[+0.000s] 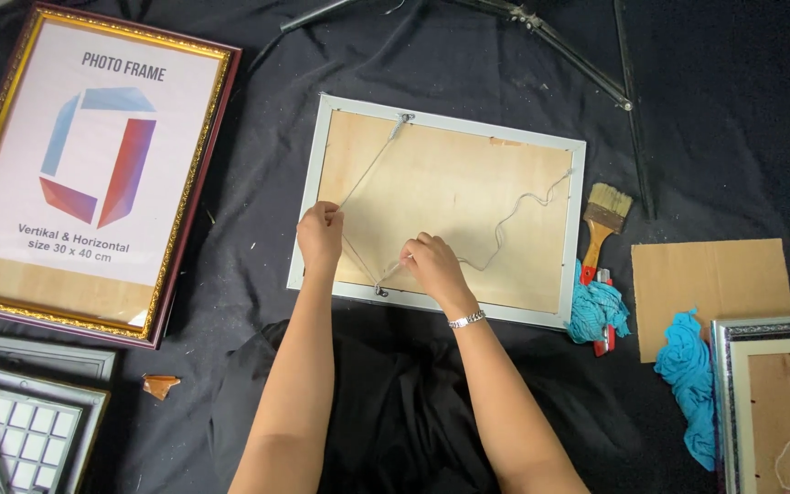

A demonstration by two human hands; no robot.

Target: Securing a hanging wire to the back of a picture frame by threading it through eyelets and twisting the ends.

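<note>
Pale string [372, 174] runs across the wooden back of a white picture frame [441, 206] lying face down on black cloth [258, 229]. The left hand [320, 233] is closed in a fist on the string at the frame's near-left edge, and the right hand [432, 261] pinches the string just beside it (a watch [466, 319] sits on that wrist). Right of the right hand lie a paintbrush [603, 220], a blue rag [596, 309] and a cardboard sheet [710, 284]. Well to the left of the left hand lies a gold-edged frame [93, 174].
</note>
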